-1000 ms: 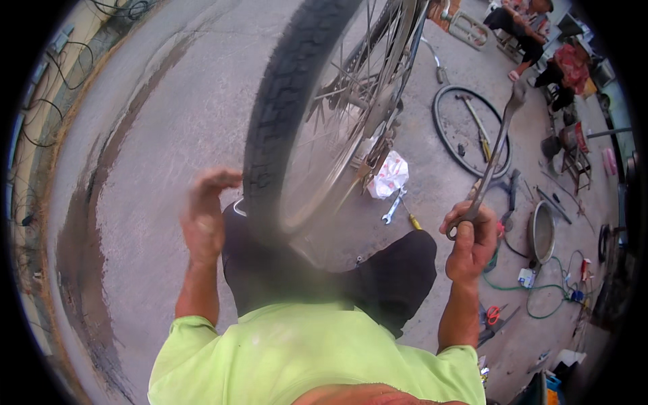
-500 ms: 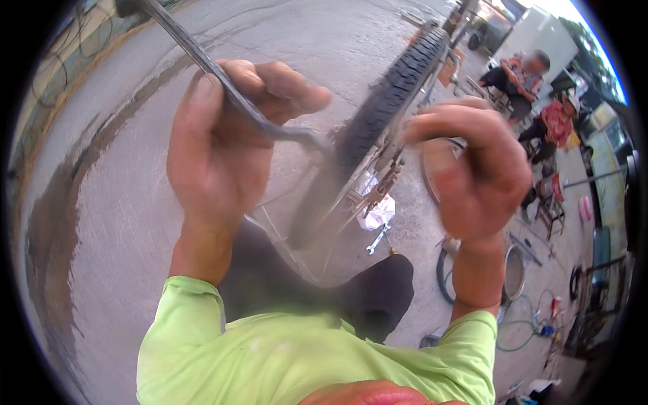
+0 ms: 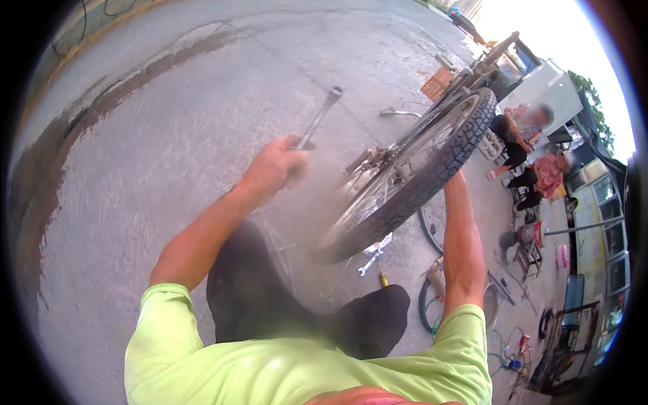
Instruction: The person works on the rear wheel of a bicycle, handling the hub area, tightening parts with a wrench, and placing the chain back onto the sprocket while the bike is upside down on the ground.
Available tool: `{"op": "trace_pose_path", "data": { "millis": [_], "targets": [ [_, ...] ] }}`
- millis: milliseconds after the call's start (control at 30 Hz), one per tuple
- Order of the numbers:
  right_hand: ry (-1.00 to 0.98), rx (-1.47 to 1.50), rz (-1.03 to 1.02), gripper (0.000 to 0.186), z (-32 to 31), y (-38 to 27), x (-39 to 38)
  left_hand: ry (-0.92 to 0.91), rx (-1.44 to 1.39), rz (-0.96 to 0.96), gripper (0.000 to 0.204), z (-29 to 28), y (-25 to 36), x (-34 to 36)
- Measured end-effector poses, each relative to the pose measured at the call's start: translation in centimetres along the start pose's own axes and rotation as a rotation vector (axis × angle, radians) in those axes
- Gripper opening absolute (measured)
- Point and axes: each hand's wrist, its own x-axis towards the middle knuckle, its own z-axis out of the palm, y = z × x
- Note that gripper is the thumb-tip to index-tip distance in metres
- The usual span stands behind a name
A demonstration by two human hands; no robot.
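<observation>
My left hand is closed around the handle of a metal wrench, whose ring end points up and away over the concrete. To its right stands a bicycle wheel with a knobby black tyre, spokes and a chain side. My right forearm reaches up to the tyre's right side; the hand itself is hidden behind the tyre, so its fingers do not show. A greyish blur covers the lower left of the wheel near my left hand.
An open-ended wrench and a yellow-handled screwdriver lie on the ground by my right knee. Two seated people are at the right. Hoses, a stool and an orange crate stand or lie around.
My left hand has moved down and away with the wrench. My right hand, curled and raised before, has gone behind the tyre. The wheel now appears farther right and at a different angle.
</observation>
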Motion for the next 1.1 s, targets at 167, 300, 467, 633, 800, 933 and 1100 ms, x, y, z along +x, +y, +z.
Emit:
{"op": "trace_pose_path", "data": {
  "millis": [167, 300, 467, 633, 800, 933, 1100],
  "targets": [
    [0.005, -0.046, 0.020, 0.034, -0.6, 1.4, 1.4, -0.075, 0.414, 0.014, 0.044, -2.6, -2.9, 1.1],
    [0.019, -0.106, 0.023, 0.034, -1.4, 1.8, 2.6, -0.123, 0.500, -0.006, 0.045, -3.7, -5.9, 2.5],
    [0.017, -0.225, 0.012, 0.033, -3.4, 1.4, 5.9, -0.189, 0.488, -0.023, 0.046, -3.3, -7.8, 4.5],
    [0.010, -0.307, 0.001, 0.033, -3.7, 0.3, 9.4, -0.216, 0.711, 0.060, 0.047, -3.2, -8.2, 6.5],
    [0.022, -0.353, 0.005, 0.033, -4.8, 1.0, 11.4, -0.250, 0.933, 0.204, 0.045, -1.8, -9.4, 7.9],
    [0.026, -0.376, 0.009, 0.033, -4.8, 1.9, 12.2, -0.254, 0.993, 0.259, 0.046, -1.5, -10.7, 9.1],
    [0.036, -0.395, 0.003, 0.033, -5.3, 2.1, 12.5, -0.262, 1.013, 0.408, 0.050, -1.1, -12.1, 10.5]
  ]
}}
